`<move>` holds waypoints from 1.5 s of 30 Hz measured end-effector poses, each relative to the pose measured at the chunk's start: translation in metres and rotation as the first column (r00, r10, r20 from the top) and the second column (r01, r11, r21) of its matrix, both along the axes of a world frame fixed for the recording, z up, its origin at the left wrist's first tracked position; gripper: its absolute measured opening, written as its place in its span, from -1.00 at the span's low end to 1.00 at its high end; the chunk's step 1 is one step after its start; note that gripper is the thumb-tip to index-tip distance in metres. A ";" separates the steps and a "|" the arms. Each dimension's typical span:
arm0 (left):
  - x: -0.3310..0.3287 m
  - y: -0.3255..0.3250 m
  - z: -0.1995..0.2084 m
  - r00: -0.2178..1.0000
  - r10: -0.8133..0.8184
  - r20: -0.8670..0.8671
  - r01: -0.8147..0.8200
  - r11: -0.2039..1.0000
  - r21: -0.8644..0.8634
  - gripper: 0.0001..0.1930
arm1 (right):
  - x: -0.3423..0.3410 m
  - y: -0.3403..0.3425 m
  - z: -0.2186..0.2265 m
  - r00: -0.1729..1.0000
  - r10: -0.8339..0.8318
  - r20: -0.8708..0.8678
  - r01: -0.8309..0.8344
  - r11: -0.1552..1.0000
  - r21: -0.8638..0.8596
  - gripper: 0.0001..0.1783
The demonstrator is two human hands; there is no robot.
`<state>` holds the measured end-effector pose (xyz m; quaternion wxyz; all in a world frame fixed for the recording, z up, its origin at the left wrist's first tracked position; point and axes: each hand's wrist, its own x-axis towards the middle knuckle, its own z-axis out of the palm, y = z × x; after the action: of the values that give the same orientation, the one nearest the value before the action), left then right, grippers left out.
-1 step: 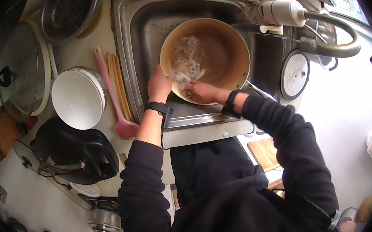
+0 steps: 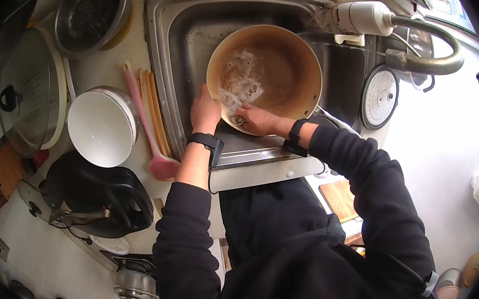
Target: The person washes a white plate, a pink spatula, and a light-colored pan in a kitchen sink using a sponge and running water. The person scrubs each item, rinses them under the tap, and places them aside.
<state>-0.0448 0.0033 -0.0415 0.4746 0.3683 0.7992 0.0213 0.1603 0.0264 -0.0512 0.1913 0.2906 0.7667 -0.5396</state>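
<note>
A deep round pot (image 2: 287, 80), tan inside, sits tilted in the steel sink (image 2: 183, 56). Whitish suds (image 2: 241, 73) and shallow water cover part of its inner surface. My left hand (image 2: 205, 111) is closed on the pot's left rim, its thumb at the edge. Inside the near left part of the pot, my right hand (image 2: 258, 119) presses a greyish, scrubber-like wad (image 2: 239, 120) against the wall. The fingers hide most of that wad, so its exact kind is unclear. The pot's handle (image 2: 337, 120) sticks out on the near right.
Left of the sink lie a pink spatula (image 2: 146, 124) and wooden chopsticks (image 2: 157, 111), beside stacked white bowls (image 2: 100, 129). A curved faucet (image 2: 434, 62) reaches in from the right, above a round white-and-black disc (image 2: 380, 97). A metal basin (image 2: 91, 19) stands at the far left.
My right hand has shifted very slightly up and left along the pot's inner wall. The suds have changed shape a little. My left hand keeps its hold on the rim.
</note>
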 end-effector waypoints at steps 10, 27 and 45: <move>0.008 -0.022 0.061 0.999 0.018 0.031 -0.022 0.990 0.139 -0.59 | 0.090 0.015 0.089 0.998 -0.051 0.025 0.027 0.815 0.579 -0.68; 0.155 0.035 -0.010 0.577 -0.796 -0.183 0.812 0.535 0.231 -0.40 | 0.174 -0.003 0.159 0.866 -0.466 -0.179 0.494 0.747 0.445 -0.65; 0.116 0.006 0.176 0.918 -0.385 -0.097 0.362 0.711 0.603 -0.56 | 0.030 0.023 0.126 0.043 -0.900 0.434 0.598 -0.325 -0.733 -0.56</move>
<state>0.0712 0.0096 0.1341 0.3390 0.6546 0.6491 0.1879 0.1900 0.0492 0.0748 -0.2487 0.5005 0.0154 -0.8291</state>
